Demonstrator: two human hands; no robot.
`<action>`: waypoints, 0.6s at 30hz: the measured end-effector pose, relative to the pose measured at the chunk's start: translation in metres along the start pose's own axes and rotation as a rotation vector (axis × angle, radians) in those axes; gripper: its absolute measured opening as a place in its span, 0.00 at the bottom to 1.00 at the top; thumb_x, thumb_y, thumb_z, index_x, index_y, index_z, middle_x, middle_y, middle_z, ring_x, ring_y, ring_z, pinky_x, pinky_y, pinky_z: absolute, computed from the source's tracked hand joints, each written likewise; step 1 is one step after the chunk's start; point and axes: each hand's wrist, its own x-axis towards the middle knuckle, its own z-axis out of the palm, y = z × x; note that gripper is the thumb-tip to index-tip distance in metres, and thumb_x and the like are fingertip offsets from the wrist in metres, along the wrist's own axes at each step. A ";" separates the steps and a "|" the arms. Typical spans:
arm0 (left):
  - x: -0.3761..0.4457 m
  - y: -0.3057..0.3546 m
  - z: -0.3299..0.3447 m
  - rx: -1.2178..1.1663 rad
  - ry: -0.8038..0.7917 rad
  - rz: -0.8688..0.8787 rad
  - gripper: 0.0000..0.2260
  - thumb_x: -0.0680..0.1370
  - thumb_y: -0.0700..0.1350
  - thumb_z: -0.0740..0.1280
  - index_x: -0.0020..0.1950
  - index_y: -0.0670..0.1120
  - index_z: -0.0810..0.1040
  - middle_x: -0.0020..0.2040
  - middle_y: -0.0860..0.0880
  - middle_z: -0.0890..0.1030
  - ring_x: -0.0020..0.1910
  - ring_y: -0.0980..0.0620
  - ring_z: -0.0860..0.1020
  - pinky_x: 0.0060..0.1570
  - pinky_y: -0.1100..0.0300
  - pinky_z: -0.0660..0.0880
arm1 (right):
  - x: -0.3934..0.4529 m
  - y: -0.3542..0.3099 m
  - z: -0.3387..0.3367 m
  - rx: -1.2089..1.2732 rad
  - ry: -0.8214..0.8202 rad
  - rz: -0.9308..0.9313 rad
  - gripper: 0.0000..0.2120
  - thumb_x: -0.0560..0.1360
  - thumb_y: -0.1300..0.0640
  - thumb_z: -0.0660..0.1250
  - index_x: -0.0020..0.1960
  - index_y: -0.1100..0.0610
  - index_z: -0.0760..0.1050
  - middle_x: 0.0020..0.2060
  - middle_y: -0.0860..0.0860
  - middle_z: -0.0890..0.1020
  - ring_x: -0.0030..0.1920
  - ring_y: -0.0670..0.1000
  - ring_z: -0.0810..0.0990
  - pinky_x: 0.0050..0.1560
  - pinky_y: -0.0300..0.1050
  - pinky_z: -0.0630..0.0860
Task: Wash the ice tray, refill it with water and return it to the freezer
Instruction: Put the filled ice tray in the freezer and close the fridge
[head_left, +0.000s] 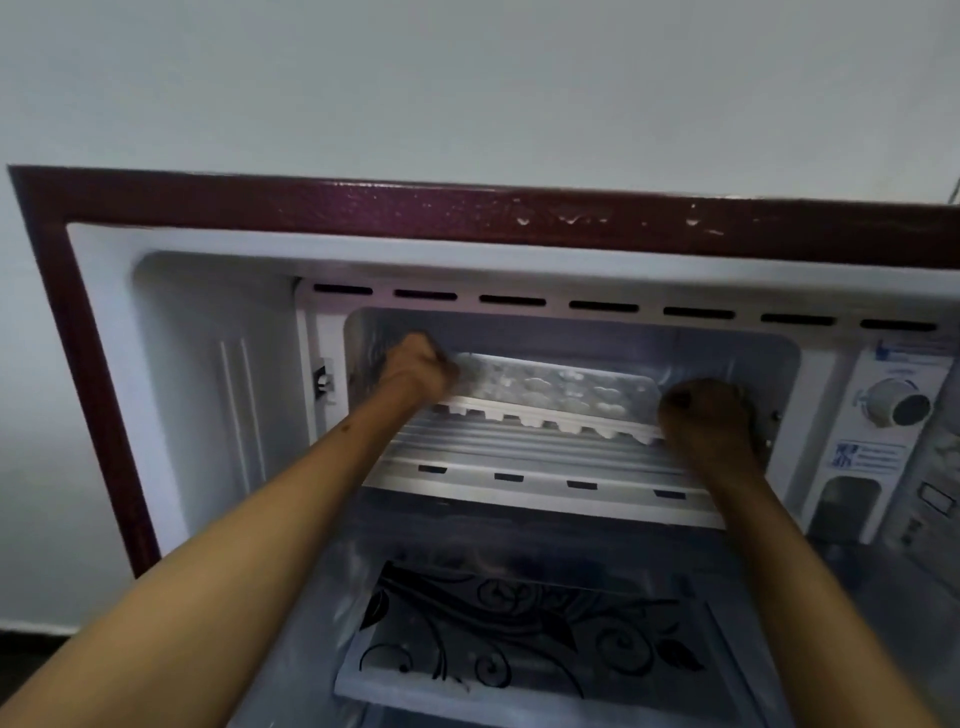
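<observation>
A pale, translucent ice tray (550, 397) spans the inside of the freezer compartment (727, 353), held level just above its ribbed floor. My left hand (418, 371) is closed around the tray's left end. At the tray's right end my right hand (709, 415) grips in the same way. Both forearms reach in from below. I cannot tell whether the cells hold water.
The fridge has a maroon outer frame (363, 202) and a row of dark vent slots above the freezer. A thermostat knob (896, 402) sits to the right of the compartment. Below is a shelf cover (519, 634) with a black floral print. A pale wall rises behind.
</observation>
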 end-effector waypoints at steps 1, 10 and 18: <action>0.004 0.000 0.002 -0.004 -0.006 0.004 0.13 0.74 0.41 0.70 0.56 0.36 0.80 0.55 0.39 0.81 0.58 0.43 0.79 0.53 0.57 0.73 | 0.002 0.002 0.001 -0.006 -0.003 0.003 0.14 0.79 0.64 0.56 0.37 0.63 0.75 0.29 0.54 0.72 0.29 0.45 0.67 0.31 0.42 0.63; 0.007 0.002 0.015 -0.022 0.009 -0.031 0.15 0.75 0.42 0.70 0.59 0.37 0.77 0.58 0.40 0.80 0.59 0.43 0.77 0.54 0.62 0.71 | 0.021 0.008 0.011 0.001 -0.027 0.011 0.12 0.77 0.66 0.59 0.47 0.73 0.79 0.46 0.65 0.82 0.37 0.50 0.77 0.28 0.36 0.67; -0.001 0.002 0.015 0.052 -0.072 -0.109 0.17 0.77 0.47 0.69 0.59 0.36 0.77 0.58 0.38 0.79 0.57 0.40 0.78 0.58 0.54 0.74 | 0.025 0.003 0.016 -0.091 -0.071 0.064 0.13 0.79 0.64 0.58 0.50 0.71 0.78 0.51 0.64 0.82 0.52 0.60 0.80 0.41 0.39 0.68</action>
